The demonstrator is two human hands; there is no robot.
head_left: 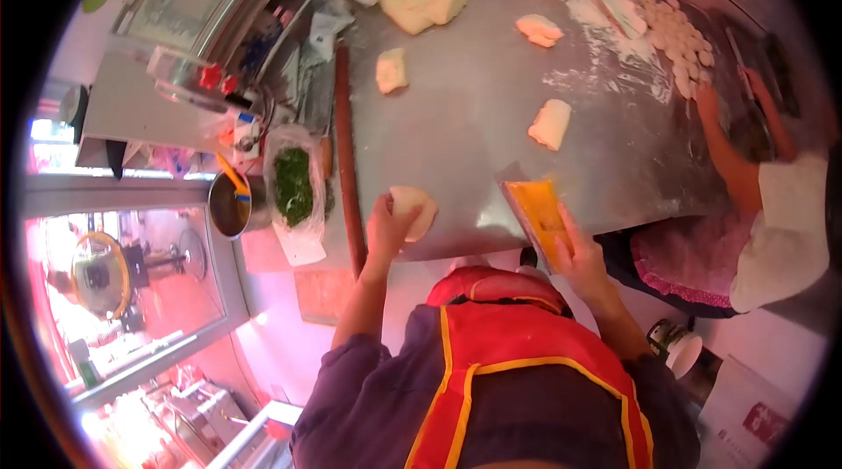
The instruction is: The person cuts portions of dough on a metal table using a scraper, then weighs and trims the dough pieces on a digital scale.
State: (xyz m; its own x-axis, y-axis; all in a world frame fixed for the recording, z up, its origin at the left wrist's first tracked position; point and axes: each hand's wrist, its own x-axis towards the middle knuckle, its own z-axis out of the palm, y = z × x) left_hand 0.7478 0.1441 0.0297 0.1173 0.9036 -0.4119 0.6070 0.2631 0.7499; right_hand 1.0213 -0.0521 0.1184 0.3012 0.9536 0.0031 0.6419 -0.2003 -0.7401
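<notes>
My left hand (386, 228) is closed around the left edge of a flattish pale piece of dough (419, 213) at the near edge of the metal table. In my right hand (581, 260) is a dough scraper (537, 213) with a broad yellow-orange body and a metal edge, tilted at the table's front edge. A cut dough piece (550, 124) lies beyond the scraper. Farther off are another small dough piece (392, 71), a torn-looking lump (538, 30) and a large dough mass (424, 2) at the back.
A long rolling pin (346, 153) lies along the table's left side, near bagged chopped greens (293, 184) and a metal pot (230, 210). At right, a co-worker's hand (707, 105) is beside many small dough pieces (680, 39). Flour (605, 39) dusts the back right.
</notes>
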